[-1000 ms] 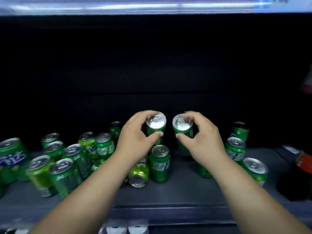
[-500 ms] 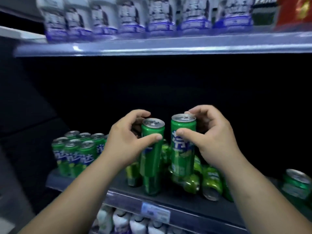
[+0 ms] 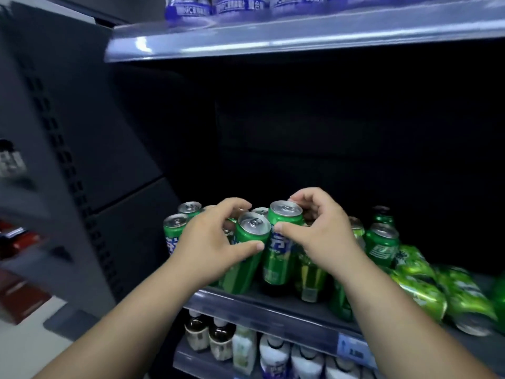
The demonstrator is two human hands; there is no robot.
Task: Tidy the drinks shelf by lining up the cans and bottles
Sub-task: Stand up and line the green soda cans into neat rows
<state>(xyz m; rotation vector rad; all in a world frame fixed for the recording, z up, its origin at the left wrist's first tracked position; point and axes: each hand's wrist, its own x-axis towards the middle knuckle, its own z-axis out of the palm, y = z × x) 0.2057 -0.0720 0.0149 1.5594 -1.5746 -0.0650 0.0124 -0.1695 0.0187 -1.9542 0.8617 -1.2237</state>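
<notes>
Left hand (image 3: 210, 242) is wrapped round a tall green can, call it left can (image 3: 240, 272). Its thumb lies across the front just below the rim and its fingers curl round the back. Right hand (image 3: 321, 237) grips right can (image 3: 276, 261) the same way, thumb pressed on the front face and fingers hooked behind the top.

Both cans are low at frame centre, over the front part of the drinks shelf (image 3: 276, 313). Left can is at 9 o'clock of right can. Their sides are touching or just apart; can't tell which. Left can is tilted, top leaning towards 1 o'clock. Right can is near upright and its lid sits higher. The bases are in shadow, so can't tell if either rests on the shelf.

On the same shelf:
- At 9–10 o'clock of the left hand are upright green cans (image 3: 175, 233), packed tight and partly hidden by the hand.
- At 3 o'clock of the right hand are short upright cans (image 3: 381, 246), one behind the other.
- At 4 o'clock are toppled cans (image 3: 420, 291) lying on their sides, blurred.
- More green cans stand behind the right wrist, mostly hidden.

Elsewhere:
- At 12 o'clock the upper shelf (image 3: 273, 42) carries blue-labelled bottles (image 3: 191, 9).
- At 6 o'clock, one level down, are dark bottles (image 3: 196, 332) and white bottles (image 3: 273, 356).
- At 5 o'clock there is a price tag (image 3: 355, 348) on the drinks shelf's front rail.
- At 9 o'clock is a grey perforated side panel (image 3: 54, 138).
</notes>
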